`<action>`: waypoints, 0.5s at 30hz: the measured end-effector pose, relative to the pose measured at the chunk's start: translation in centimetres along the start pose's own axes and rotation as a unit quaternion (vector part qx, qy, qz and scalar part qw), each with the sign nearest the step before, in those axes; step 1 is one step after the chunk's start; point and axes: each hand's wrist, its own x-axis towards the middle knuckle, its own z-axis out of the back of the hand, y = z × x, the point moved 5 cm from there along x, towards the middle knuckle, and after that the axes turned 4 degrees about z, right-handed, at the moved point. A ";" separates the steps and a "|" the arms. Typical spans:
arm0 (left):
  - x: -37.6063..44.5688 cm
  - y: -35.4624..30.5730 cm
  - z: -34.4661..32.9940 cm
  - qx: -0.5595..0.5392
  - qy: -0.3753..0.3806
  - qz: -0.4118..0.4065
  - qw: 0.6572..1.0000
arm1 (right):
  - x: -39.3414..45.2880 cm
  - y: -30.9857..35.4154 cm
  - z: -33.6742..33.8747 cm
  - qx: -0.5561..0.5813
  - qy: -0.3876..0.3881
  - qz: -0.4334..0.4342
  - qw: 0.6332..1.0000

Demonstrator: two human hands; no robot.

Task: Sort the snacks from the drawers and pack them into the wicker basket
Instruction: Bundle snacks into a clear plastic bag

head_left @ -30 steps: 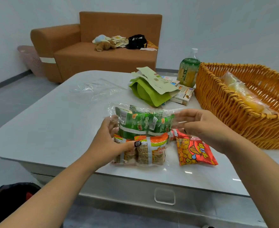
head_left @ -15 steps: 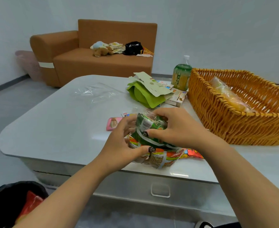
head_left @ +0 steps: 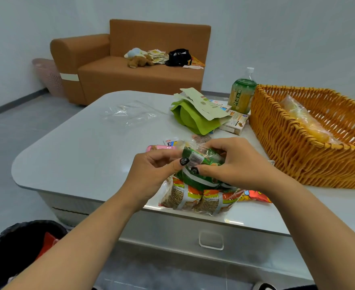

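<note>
Snack bag point(head_left: 201, 181) half hidden; right hand point(head_left: 235, 164) covers it.

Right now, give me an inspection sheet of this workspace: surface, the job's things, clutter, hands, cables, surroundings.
Surface: glossy grey table, drawer handle on its front.
Job's things: clear bag of green and orange snack packs at the near edge; red snack pack beside it; wicker basket at right, a yellow packet inside.
Clutter: green pouch, small boxes, drink bottle, empty clear bag, pink packet.
Hands: left hand and right hand both pinch the top of the snack bag.
Cables: nothing seen.
Surroundings: brown sofa with toys, pink bin, black bin.
</note>
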 end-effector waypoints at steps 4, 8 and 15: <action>0.5 0.1 0.0 -0.017 0.022 0.023 0.999 | 0.1 -0.3 0.3 0.017 0.007 -0.001 1.000; 0.7 -0.1 -0.4 -0.025 0.018 0.013 0.999 | 0.0 -0.5 0.3 0.027 0.021 0.002 0.999; 0.8 -0.5 -2.0 -0.008 0.030 -0.004 1.000 | -0.3 -1.0 1.0 0.064 0.059 -0.012 0.996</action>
